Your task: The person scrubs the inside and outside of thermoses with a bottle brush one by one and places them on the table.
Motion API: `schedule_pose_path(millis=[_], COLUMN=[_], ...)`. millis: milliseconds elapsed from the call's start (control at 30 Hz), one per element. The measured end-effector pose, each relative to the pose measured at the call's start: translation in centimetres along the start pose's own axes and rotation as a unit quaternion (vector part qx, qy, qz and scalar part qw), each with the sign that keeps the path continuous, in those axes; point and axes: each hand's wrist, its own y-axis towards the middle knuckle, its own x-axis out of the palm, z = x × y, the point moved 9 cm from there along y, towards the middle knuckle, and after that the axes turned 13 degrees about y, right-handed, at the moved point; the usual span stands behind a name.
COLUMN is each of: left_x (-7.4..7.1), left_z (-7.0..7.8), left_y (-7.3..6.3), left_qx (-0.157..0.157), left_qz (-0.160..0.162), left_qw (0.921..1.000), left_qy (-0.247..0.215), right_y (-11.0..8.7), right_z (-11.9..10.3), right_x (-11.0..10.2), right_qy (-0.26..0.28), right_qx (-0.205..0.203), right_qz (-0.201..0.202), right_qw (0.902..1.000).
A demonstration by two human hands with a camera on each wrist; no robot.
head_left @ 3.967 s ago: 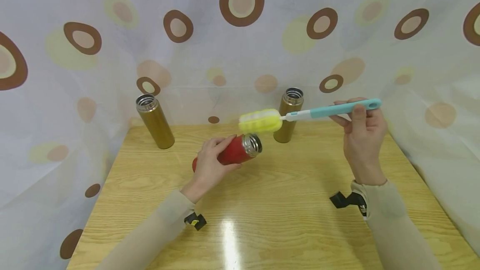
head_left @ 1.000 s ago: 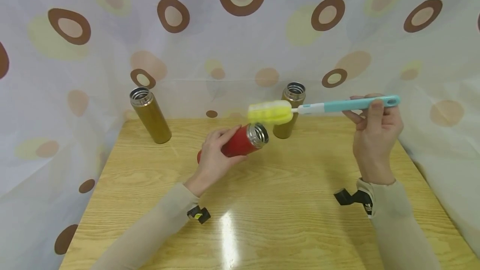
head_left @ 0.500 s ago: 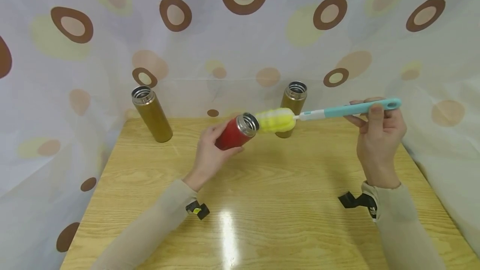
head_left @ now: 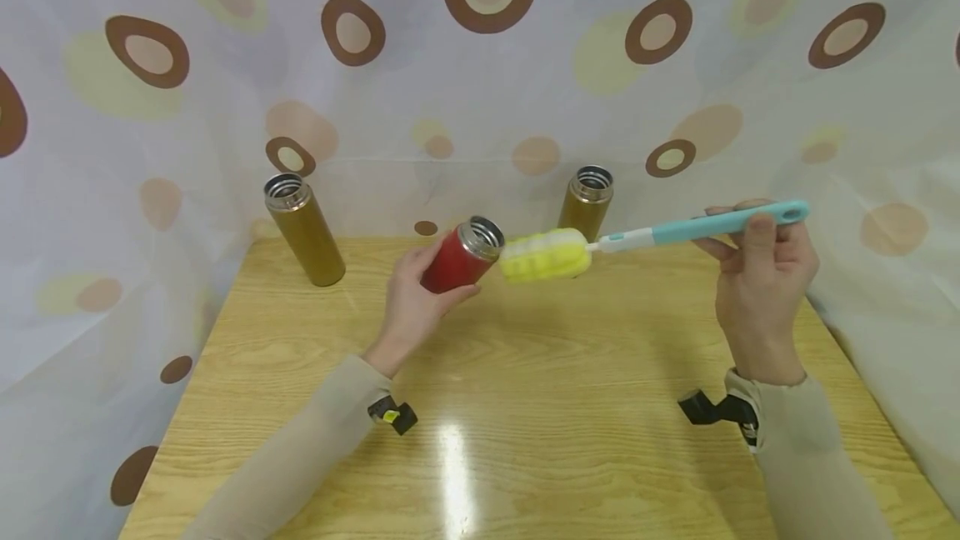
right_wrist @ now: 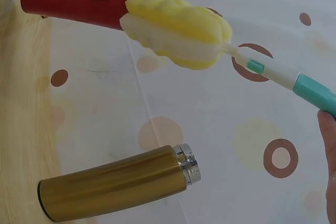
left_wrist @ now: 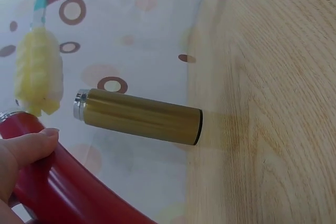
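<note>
Red bottle [head_left: 452,263] tilts, gripped by the left hand [head_left: 411,300]; the right hand [head_left: 767,290] pinches a brush [head_left: 637,238] beside its mouth.

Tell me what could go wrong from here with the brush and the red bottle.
The sponge head of the brush looks about as wide as the mouth of the red bottle, so it might catch going in.

The left hand holds the red bottle tilted; a hard push could perhaps make it slip.

The gold bottle standing behind the sponge head might topple if the brush swings back.
</note>
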Motion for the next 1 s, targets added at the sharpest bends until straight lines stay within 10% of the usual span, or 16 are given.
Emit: schedule_pose_path(millis=[400,1000], left_x=[-0.2,-0.7], left_z=[-1.7,-2.6], left_y=[-0.4,-0.6], left_qx=[-0.070,-0.089], left_qz=[-0.036,-0.004], left_qw=[0.9903,0.9783], left_qy=[-0.115,-0.187], right_y=[-0.3,-2.7], right_z=[0.1,2.9], right_x=[-1.6,-1.4], right_qy=[0.016,0.003], right_qx=[-0.005,0.044], right_qz=[-0.003,-0.049], right_qw=[0.9998,0.9978])
